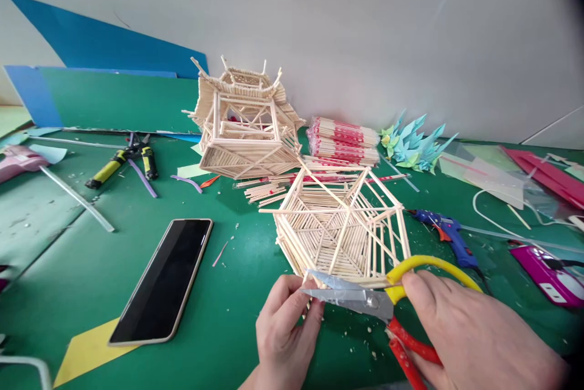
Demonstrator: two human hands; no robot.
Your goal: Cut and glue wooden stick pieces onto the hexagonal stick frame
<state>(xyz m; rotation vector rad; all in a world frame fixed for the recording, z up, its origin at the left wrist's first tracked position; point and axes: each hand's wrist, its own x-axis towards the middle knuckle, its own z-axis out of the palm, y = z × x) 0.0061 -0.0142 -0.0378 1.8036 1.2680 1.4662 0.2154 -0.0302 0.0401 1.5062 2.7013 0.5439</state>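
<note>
In the head view, my right hand (pixel 483 323) grips a pair of scissors (pixel 365 302) with one yellow and one red handle. Their blades are parted and point left, at the near corner of a many-sided frame of wooden sticks (pixel 342 213). My left hand (pixel 289 323) is closed at that same corner, fingers pinched round the end of a wooden stick between the blade tips. Most of that stick is hidden by the fingers and blades. The frame's base is a web of sticks, with more sticks crossing above it.
Behind stands a stick-built pagoda model (pixel 250 128) beside packs of sticks (pixel 342 140) and blue-green folded paper (pixel 420 143). A blue glue gun (pixel 447 235) and magenta power strip (pixel 547 274) lie right. A phone (pixel 164 280) and yellow-handled pliers (pixel 132 159) lie left on the green table.
</note>
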